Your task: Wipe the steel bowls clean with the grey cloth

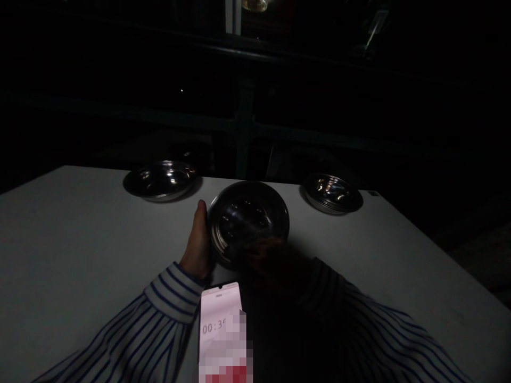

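A shiny metal bowl (249,213) is tilted with its inside toward me, over the middle of the table. My left hand (197,242) grips its left side, thumb up along the rim and the other fingers hidden behind the bowl. Deep in shadow, my right hand (275,260) reaches over the lower right part of the bowl's inside. Its fingers are dark and blurred, so whether they hold anything does not show. Just below the bowl, between my forearms, is a lit phone (219,308) with a running-time display, partly pixelated.
Another metal bowl (159,181) stands at the far left of the white table (99,239). Farther right, near the back edge, are stacked-looking metal bowls (333,192). Dark frame bars (245,117) rise behind the table, and the surroundings are very dim.
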Tool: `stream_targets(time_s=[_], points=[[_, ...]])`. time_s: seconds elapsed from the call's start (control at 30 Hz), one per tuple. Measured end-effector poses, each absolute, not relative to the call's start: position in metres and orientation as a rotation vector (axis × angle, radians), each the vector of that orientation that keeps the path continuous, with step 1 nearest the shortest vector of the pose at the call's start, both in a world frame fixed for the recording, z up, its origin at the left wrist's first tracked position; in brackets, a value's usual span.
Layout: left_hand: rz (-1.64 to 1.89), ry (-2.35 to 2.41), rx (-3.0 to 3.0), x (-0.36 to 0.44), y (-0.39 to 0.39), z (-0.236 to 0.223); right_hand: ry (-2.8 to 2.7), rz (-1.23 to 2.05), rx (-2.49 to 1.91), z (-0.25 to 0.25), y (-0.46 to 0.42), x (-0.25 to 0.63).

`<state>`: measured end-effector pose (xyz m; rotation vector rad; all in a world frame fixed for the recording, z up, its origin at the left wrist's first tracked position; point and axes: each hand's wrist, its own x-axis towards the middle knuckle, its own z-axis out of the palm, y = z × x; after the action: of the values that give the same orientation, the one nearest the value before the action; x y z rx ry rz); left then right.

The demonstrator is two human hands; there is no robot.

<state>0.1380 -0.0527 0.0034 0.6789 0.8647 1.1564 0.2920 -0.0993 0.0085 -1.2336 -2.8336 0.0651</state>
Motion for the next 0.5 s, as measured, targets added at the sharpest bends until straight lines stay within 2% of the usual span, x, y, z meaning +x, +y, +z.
stream_targets(time_s=[0.17, 0.37, 0.5], points=[[1.143, 0.774, 0.685, 0.143, -0.059, 0.007, -2.749, -0.006, -1.147, -0.003, -0.095, 0.289], [1.135, 0.752, 0.696, 0.145, -0.059, 0.000, -2.588, 0.074, -0.908, -0.013, -0.090, 0.279], [1.184, 0.843, 0.658, 0.143, -0.055, -0.001, -2.579, 0.013, -0.977, -0.012, -0.094, 0.285]])
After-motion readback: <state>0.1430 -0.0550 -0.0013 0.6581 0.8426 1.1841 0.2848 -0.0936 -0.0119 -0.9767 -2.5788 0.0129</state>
